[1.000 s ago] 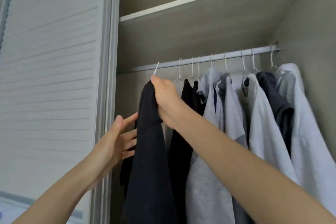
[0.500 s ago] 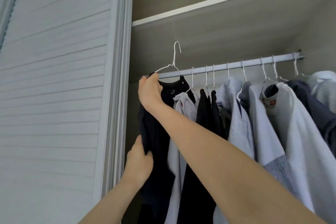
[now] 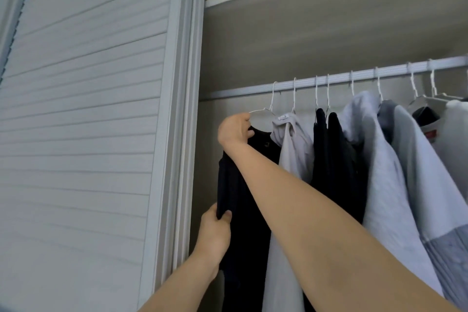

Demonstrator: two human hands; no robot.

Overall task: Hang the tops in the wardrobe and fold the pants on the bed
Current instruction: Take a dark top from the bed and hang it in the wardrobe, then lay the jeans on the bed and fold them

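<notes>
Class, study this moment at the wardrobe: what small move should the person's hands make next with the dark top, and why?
Probably let go. The dark top's hanger hook already sits over the rail. The right hand grips the hanger's shoulder and the left hand pinches the top's edge; the left might smooth the fabric before both release.

Rail [image 3: 354, 78] cut off rightward.

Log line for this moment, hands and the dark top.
step: hanging dark top | hook on rail | right hand grips hanger shoulder | left hand holds sleeve
</notes>
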